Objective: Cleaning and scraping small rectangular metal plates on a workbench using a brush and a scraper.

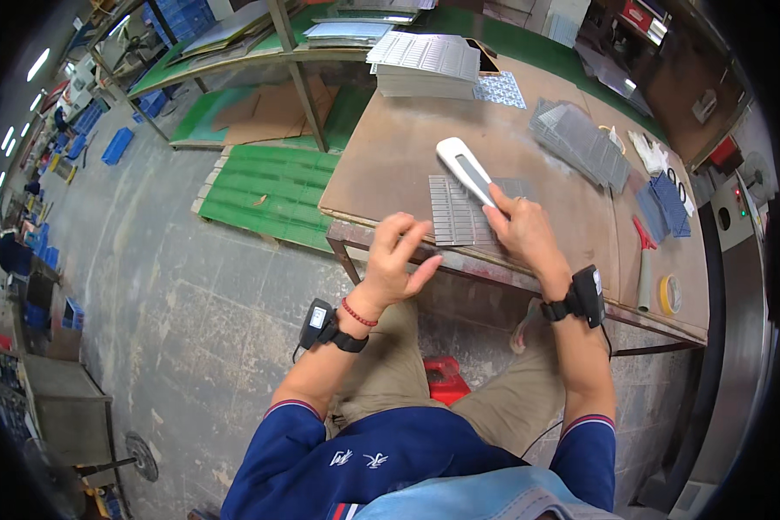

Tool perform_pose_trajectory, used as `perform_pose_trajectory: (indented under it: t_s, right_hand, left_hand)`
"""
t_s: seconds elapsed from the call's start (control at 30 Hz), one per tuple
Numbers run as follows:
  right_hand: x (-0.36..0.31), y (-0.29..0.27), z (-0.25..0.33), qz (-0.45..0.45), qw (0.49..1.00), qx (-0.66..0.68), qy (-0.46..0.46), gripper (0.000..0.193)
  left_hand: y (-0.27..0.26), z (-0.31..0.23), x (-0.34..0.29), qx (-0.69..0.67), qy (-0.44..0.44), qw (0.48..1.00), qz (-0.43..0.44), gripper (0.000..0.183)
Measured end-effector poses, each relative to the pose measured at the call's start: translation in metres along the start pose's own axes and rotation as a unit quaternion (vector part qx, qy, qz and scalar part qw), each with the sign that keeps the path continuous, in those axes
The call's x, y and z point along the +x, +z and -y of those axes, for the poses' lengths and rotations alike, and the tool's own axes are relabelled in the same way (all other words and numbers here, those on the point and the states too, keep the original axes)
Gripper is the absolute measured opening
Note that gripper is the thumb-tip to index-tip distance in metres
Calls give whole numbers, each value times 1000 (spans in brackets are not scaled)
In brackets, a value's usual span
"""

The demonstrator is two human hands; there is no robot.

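Right hand grips white handheld tool over slotted metal sheet at front edge of desk; left hand empty, fingers loosely parted; apparently tool-work step, next move likely calling for steadying sheet

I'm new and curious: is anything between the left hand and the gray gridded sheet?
Nothing visible stands between the left hand and the gray gridded sheet; the white tool in the right hand hides part of it.

On my counter, the sheet lies before me (tape roll well to its right), the stack behind.
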State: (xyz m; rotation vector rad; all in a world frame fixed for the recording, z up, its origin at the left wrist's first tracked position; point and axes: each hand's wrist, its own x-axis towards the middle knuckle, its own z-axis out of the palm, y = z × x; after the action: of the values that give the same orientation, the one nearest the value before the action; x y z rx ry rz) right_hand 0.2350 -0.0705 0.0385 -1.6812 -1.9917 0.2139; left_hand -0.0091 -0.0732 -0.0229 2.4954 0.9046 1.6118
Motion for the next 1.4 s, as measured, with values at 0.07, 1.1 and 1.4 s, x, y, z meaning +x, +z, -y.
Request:
perform_pose_trajectory:
  t_s: [0.07, 1.1, 1.4]
  right_hand:
    - [-9, 1, 7, -2, 1000, -16, -19, 38]
    - [-101, -68, -35, -14, 989, 106, 107, 40]
    - [-105, -93, -73, -219, 951, 6, 219, 44]
  left_hand:
    - [-10, 0, 12, -27, -65, 996, -47, 53]
    - [6, 51, 75, -156, -78, 951, 255, 73]
    - [16, 19, 95, -18, -59, 961, 271, 81]
